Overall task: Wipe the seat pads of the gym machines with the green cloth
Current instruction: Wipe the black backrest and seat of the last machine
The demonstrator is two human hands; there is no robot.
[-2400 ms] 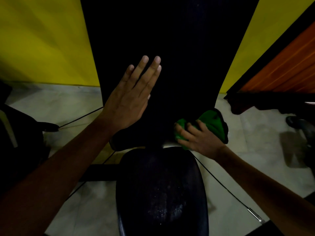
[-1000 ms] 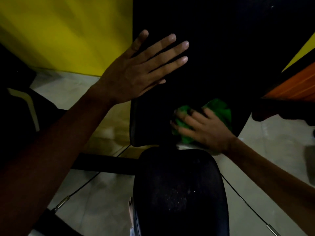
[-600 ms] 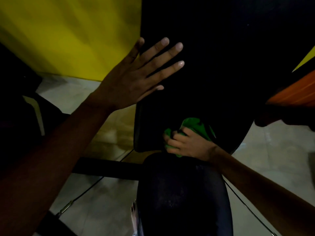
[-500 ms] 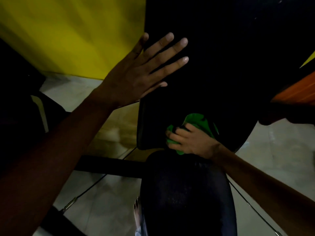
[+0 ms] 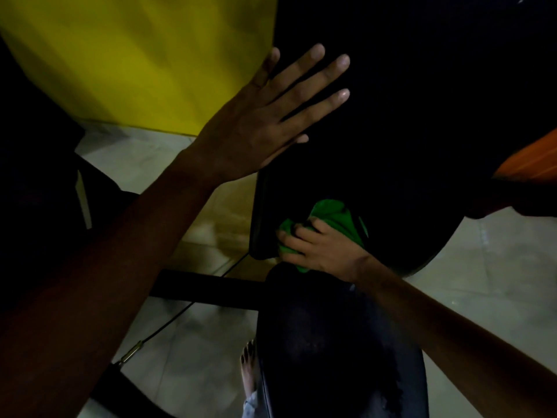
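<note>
A glossy yellow wall panel (image 5: 135, 58) filled the view from ten to twelve o'clock. Pale tiled floor (image 5: 482, 267) spread across the lower half. A thin black steel cable (image 5: 180, 315) ran over the tiles at seven o'clock, ending in a small metal ferrule (image 5: 131, 355). A flat black frame bar (image 5: 205, 288) lay crosswise near centre. An orange ribbed panel (image 5: 530, 158) showed at three o'clock. A bare foot (image 5: 249, 369) rested on the floor at six o'clock.
</note>
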